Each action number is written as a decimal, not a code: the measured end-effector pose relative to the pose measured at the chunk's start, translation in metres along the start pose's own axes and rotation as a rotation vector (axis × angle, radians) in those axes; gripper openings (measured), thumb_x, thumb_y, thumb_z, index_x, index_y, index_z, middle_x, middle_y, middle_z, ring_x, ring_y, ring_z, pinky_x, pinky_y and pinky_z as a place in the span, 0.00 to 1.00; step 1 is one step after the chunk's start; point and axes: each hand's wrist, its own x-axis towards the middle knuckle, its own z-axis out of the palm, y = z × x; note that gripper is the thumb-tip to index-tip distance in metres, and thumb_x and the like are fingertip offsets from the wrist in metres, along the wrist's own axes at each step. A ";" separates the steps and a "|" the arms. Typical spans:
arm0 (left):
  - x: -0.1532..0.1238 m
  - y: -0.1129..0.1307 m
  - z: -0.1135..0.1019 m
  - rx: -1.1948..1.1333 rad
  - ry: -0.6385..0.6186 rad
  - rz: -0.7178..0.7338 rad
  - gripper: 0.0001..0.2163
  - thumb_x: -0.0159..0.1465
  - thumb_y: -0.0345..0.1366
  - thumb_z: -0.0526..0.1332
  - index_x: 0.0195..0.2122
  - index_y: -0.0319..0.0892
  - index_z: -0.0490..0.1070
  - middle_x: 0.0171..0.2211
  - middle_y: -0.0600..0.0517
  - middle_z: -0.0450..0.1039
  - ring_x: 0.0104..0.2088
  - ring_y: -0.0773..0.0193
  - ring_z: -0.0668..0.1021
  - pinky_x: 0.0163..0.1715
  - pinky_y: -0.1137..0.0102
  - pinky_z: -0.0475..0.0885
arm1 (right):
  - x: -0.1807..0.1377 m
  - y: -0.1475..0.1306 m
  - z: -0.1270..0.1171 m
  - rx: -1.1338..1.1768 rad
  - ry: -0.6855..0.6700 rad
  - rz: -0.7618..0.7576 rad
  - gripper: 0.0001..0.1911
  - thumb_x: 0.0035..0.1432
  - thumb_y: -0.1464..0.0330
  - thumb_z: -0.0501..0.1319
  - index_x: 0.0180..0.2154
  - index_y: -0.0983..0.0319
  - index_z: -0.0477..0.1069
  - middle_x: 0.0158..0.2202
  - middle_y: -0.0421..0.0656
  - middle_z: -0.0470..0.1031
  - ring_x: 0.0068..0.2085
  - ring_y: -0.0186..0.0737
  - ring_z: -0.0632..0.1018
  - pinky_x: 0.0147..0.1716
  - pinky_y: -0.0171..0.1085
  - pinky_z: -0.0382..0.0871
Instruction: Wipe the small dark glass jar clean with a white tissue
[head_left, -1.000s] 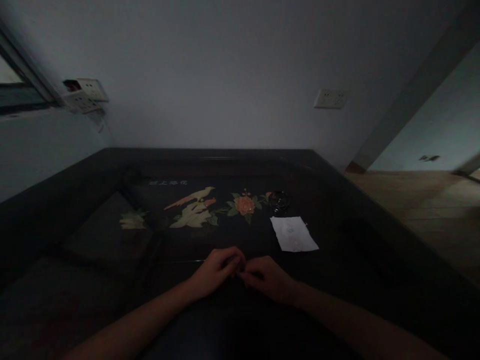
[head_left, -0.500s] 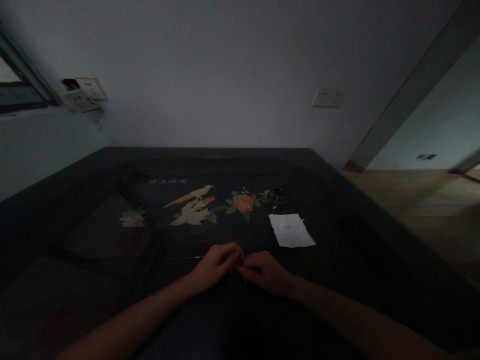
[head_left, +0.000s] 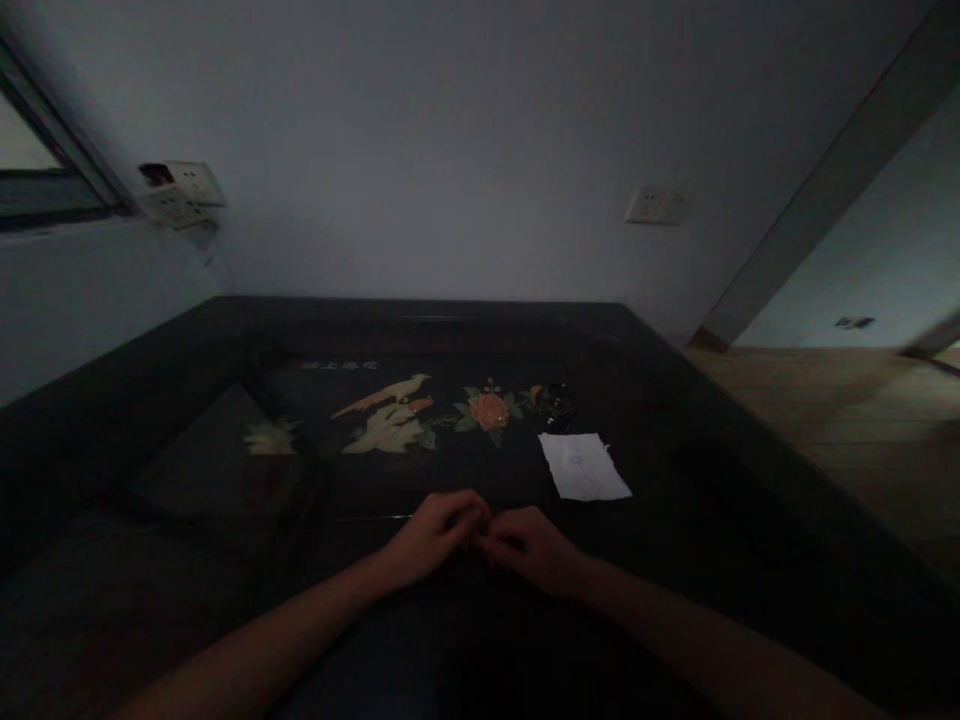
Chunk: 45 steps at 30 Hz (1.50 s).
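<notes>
The room is dim. My left hand (head_left: 433, 537) and my right hand (head_left: 534, 548) rest on a dark glossy table (head_left: 697, 500), fingertips meeting at the middle. Both hands have their fingers curled into a pinch; whatever lies between them is too small and dark to make out. A white slip of paper (head_left: 584, 467) lies flat on the table just beyond my right hand. Behind the paper stands a small dark round object (head_left: 558, 402), perhaps a glass dish.
The tabletop carries an inlaid bird and flower picture (head_left: 409, 412). Walls close the far and left sides, with sockets at the left (head_left: 180, 190) and on the far wall (head_left: 658, 204). To the right lies a wooden floor (head_left: 847, 420) past the table edge.
Both hands stay pinched together in the same spot; only the camera has shifted slightly.
</notes>
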 end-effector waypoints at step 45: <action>-0.001 0.000 0.001 0.012 0.011 0.015 0.17 0.67 0.45 0.48 0.35 0.38 0.69 0.27 0.53 0.70 0.26 0.69 0.71 0.28 0.74 0.65 | 0.000 -0.003 -0.001 -0.006 -0.009 0.008 0.18 0.63 0.63 0.53 0.25 0.64 0.72 0.23 0.39 0.72 0.26 0.32 0.72 0.30 0.30 0.62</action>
